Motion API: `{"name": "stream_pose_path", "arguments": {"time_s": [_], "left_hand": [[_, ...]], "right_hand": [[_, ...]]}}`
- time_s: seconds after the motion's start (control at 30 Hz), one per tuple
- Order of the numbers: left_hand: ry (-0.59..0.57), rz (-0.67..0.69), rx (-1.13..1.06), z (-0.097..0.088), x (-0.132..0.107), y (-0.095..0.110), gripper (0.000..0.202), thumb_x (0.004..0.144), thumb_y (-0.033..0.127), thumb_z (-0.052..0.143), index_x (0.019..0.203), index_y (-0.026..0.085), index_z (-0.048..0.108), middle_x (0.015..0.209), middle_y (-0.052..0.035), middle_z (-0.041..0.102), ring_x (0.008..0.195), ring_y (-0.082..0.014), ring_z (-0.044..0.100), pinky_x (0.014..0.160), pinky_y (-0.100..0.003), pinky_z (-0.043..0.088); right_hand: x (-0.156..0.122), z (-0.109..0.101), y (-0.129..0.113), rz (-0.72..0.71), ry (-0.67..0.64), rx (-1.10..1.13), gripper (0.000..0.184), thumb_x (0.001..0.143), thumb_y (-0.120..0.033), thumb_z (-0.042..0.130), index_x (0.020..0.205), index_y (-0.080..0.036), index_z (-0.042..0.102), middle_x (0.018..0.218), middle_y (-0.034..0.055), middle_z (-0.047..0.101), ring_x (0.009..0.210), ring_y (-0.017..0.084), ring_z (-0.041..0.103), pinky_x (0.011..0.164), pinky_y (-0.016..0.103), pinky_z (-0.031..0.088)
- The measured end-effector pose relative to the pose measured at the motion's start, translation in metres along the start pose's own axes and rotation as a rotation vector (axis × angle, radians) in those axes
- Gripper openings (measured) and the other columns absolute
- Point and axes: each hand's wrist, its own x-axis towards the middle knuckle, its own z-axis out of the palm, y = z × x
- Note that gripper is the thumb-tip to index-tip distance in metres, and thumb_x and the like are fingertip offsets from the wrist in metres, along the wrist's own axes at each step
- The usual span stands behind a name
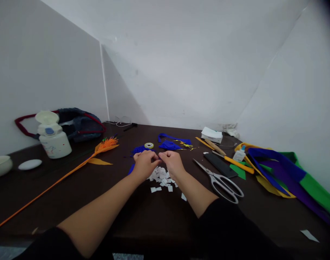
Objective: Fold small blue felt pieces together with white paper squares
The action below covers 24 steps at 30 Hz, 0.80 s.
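Observation:
My left hand (146, 164) and my right hand (172, 162) meet fingertip to fingertip over the dark table. Both are closed in a pinch. Whatever sits between the fingertips is too small to make out; a hint of dark blue shows there. Below the hands lies a heap of small white paper scraps (161, 176). Just behind my left hand are a bundle of fine blue strips (139, 149) and a roll of tape (148, 145). Cut blue paper pieces (170, 145) and thin yellow strips (187, 145) lie beyond my right hand.
Scissors (221, 180), a black case (220, 165), a yellow-handled cutter (239, 164), a glue bottle (239, 154) and coloured sheets (284, 173) lie right. An orange paper flower (107, 145) stretches across the left, near a white bottle (55, 141), a bowl (1, 167) and a bag (86, 126).

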Motion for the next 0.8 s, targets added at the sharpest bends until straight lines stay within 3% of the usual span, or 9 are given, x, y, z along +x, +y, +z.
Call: {"name": "stream_pose_path", "arguments": {"time_s": [0.2, 0.4, 0.53, 0.7, 0.8], "left_hand": [[-0.038, -0.001, 0.007, -0.002, -0.002, 0.003, 0.014, 0.067, 0.032, 0.056, 0.061, 0.020, 0.059, 0.069, 0.0015, 0.061, 0.075, -0.0157, 0.052, 0.075, -0.031, 0.028], [-0.047, -0.056, -0.167, -0.002, 0.000, -0.001, 0.014, 0.066, 0.032, 0.055, 0.062, 0.020, 0.061, 0.070, 0.0008, 0.064, 0.072, -0.0154, 0.053, 0.070, -0.028, 0.033], [-0.037, -0.123, -0.292, 0.000, 0.002, -0.006, 0.019, 0.064, 0.037, 0.055, 0.061, 0.019, 0.060, 0.065, 0.0002, 0.062, 0.066, -0.0147, 0.052, 0.061, -0.025, 0.034], [-0.033, -0.075, -0.171, -0.002, 0.000, 0.000, 0.016, 0.066, 0.033, 0.054, 0.059, 0.019, 0.059, 0.066, 0.0001, 0.062, 0.069, -0.0153, 0.052, 0.067, -0.027, 0.033], [0.009, -0.019, -0.018, -0.003, -0.002, 0.004, 0.013, 0.066, 0.030, 0.055, 0.059, 0.019, 0.058, 0.068, 0.0002, 0.061, 0.074, -0.0166, 0.051, 0.076, -0.033, 0.028]], "right_hand": [[0.003, -0.002, 0.001, -0.023, 0.034, -0.111, 0.027, 0.056, -0.038, 0.063, 0.049, -0.014, 0.052, 0.045, -0.0040, 0.047, 0.045, 0.007, 0.038, 0.047, 0.022, 0.031], [0.004, -0.009, -0.006, 0.115, -0.131, 0.157, 0.036, 0.064, -0.047, 0.056, 0.070, -0.013, 0.064, 0.055, -0.0005, 0.051, 0.047, 0.007, 0.039, 0.049, 0.023, 0.033], [0.001, -0.009, -0.008, 0.124, -0.188, 0.165, 0.027, 0.058, -0.038, 0.064, 0.070, -0.013, 0.066, 0.056, 0.0002, 0.054, 0.050, 0.008, 0.041, 0.052, 0.024, 0.034], [-0.001, -0.005, -0.003, 0.050, -0.089, 0.096, 0.016, 0.057, -0.029, 0.063, 0.060, -0.013, 0.064, 0.054, -0.0006, 0.055, 0.051, 0.008, 0.041, 0.053, 0.024, 0.033], [-0.001, -0.004, -0.001, 0.066, -0.083, 0.074, 0.016, 0.059, -0.027, 0.060, 0.064, -0.013, 0.065, 0.053, -0.0012, 0.054, 0.049, 0.008, 0.039, 0.052, 0.023, 0.032]]}}
